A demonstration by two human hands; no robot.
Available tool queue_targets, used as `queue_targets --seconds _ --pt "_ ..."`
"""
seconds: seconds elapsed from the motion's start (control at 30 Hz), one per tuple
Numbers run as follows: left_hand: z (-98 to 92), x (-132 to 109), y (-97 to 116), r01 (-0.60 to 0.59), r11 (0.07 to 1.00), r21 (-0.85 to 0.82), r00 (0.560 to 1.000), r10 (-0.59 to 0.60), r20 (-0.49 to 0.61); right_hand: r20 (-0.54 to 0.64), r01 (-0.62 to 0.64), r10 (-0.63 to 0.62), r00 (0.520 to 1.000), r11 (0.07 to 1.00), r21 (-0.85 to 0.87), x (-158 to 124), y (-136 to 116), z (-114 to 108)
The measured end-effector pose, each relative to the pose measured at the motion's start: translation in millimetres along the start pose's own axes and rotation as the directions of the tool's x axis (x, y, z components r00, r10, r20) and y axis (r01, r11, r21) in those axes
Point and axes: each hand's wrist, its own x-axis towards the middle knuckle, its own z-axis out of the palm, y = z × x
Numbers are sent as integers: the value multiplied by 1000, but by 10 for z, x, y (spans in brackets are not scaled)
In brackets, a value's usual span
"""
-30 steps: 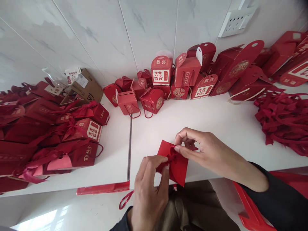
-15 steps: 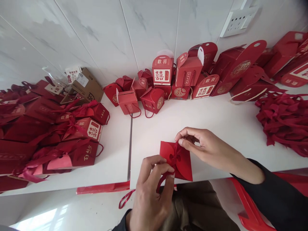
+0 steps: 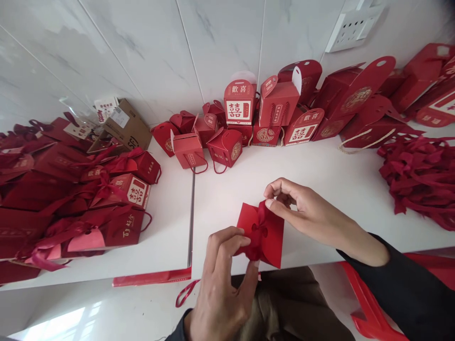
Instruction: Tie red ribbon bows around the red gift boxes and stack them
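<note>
A small flat red box [image 3: 272, 232] lies at the near edge of the white table [image 3: 330, 184], with a dark red ribbon [image 3: 260, 222] threaded across its top. My left hand [image 3: 222, 279] pinches the ribbon's near end at the box's lower left. My right hand [image 3: 302, 208] pinches the ribbon's far end at the box's upper edge. Both hands are closed on the ribbon, which is drawn between them.
Several finished red gift boxes [image 3: 241, 106] stand along the marble wall. Ribboned red bags [image 3: 117, 189] pile up at left beside a brown carton [image 3: 124, 125]. A heap of loose red ribbons [image 3: 419, 175] lies at right. A red strip [image 3: 152, 277] rests on the table's front edge.
The box has turned and shifted slightly right. My right hand rose with the ribbon's far end while my left hand drew the near end down toward me.
</note>
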Motion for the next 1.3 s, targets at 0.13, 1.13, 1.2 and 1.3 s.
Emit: queue_targets --seconds 0.13,1.13,1.2,1.3 --pt "39 -7 -4 23 999 39 1000 -22 -9 16 -11 12 1000 998 -58 11 -17 -29" --pt "-26 -124 -102 37 998 -41 994 -32 102 65 23 -23 998 1000 2 -101 121 -113" --pt "-12 -128 -130 7 999 -35 996 -4 84 50 42 -41 998 999 -24 -136 123 -128" --pt "4 -109 -144 -6 998 -69 999 10 48 24 83 -81 996 994 -68 -159 110 -113"
